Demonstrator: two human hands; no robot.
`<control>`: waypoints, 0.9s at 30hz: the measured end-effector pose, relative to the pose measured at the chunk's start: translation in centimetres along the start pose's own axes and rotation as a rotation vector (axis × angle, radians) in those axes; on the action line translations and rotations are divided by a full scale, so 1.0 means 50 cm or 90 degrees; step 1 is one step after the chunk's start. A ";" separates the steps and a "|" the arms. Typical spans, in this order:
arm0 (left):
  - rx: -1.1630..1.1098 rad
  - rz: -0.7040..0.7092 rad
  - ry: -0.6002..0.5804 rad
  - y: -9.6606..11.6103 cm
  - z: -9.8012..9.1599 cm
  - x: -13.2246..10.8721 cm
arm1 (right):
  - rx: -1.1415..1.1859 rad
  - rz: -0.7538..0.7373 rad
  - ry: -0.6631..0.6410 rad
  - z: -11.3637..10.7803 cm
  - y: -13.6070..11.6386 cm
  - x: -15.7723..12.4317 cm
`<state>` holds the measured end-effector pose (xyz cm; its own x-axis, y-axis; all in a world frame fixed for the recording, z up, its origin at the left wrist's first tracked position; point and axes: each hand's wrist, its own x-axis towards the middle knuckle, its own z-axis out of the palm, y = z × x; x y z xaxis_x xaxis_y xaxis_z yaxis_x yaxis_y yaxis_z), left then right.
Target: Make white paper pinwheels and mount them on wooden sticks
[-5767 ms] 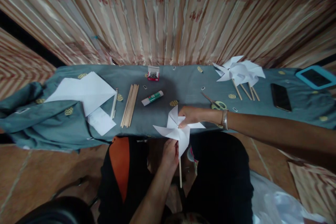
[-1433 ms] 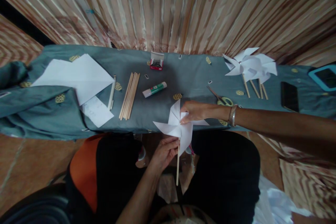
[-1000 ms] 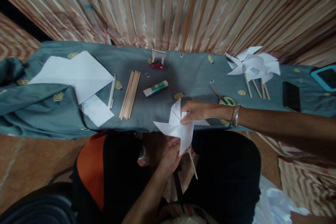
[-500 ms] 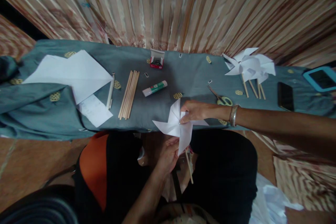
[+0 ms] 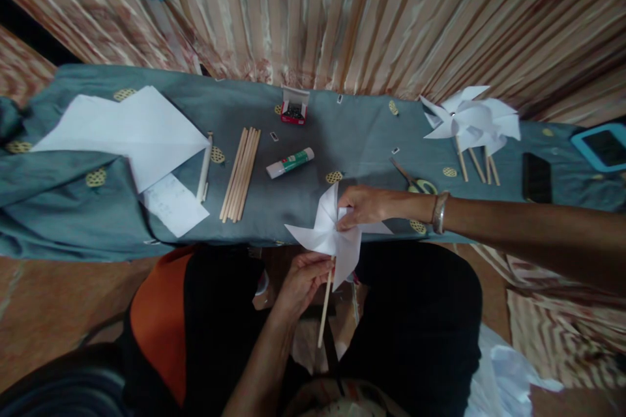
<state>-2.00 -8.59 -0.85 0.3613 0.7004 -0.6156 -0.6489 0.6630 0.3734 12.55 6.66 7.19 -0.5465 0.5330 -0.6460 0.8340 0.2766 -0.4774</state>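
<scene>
A white paper pinwheel (image 5: 325, 229) is held over the table's near edge, above my lap. My right hand (image 5: 364, 206) pinches it at the centre, thumb on the front; the fingertips behind the paper are hidden. Below, my left hand (image 5: 304, 280) grips the pinwheel's wooden stick (image 5: 325, 313) near its upper end, just under the paper blades. The stick slants down and to the left, with its lower end free. Scissors (image 5: 421, 186) with pale green handles lie beyond my right wrist.
Several wooden sticks (image 5: 239, 176), a glue stick (image 5: 290, 163) and an open red box (image 5: 294, 107) lie on the cloth-covered table (image 5: 362, 143). White paper sheets (image 5: 161, 143) and a pen (image 5: 204, 172) are left; finished pinwheels (image 5: 472, 118), a phone (image 5: 536, 177) and a blue-framed device (image 5: 601, 146) are right.
The stick's lower end has swung left, from slanting down-right to slanting down-left. My left hand has shifted slightly left and now grips the stick visibly. My right hand stays at the pinwheel's centre.
</scene>
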 end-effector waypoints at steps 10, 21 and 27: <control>0.033 0.006 0.021 -0.008 -0.001 0.000 | -0.042 0.019 -0.009 -0.006 -0.002 -0.003; 0.061 0.036 0.036 -0.010 -0.003 -0.007 | 0.086 -0.014 0.033 0.003 0.037 -0.025; 0.091 0.076 0.010 0.008 0.016 -0.019 | 0.290 -0.038 0.325 0.043 0.052 -0.067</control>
<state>-2.05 -8.78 0.46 0.2764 0.7727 -0.5714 -0.5847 0.6071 0.5381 16.42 3.87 6.83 -0.3937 0.8681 -0.3023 0.6267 0.0129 -0.7792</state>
